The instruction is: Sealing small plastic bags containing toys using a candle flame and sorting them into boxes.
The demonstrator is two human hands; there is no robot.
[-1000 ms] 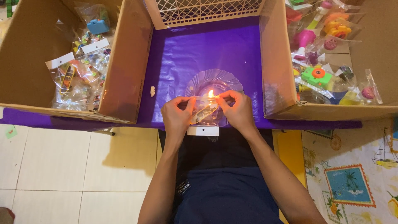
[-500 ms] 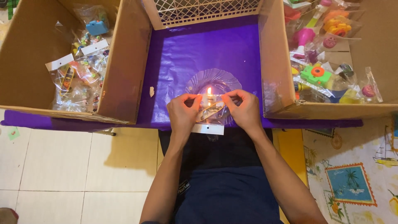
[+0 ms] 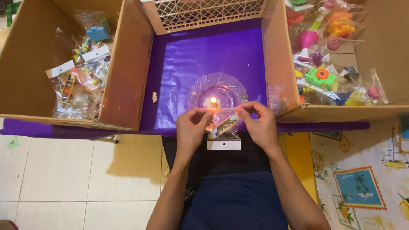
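1. Clear plastic is what both hands grip: a small toy packet [image 3: 224,127] with a white card header hanging at its bottom edge, just below the middle of the frame; the left hand [image 3: 191,127] pinches its left top corner and the right hand [image 3: 257,125] its right top corner, fingers closed narrow on the film.
2. The packet's top edge runs left to right between the hands, stretched just beside the flame of a single lit candle [image 3: 213,102]; the candle stands in one glass dish [image 3: 200,91] directly above the packet in the frame, on the purple sheet [image 3: 204,55]; both hands sit about equally near the flame.
3. The toy inside the packet lies slanted, lower left to upper right.
4. Count: two hands, one held packet, one candle, one dish; two cardboard boxes, the left box [image 3: 30,64] with several filled packets, the right box [image 3: 383,42] with many loose bright toys.
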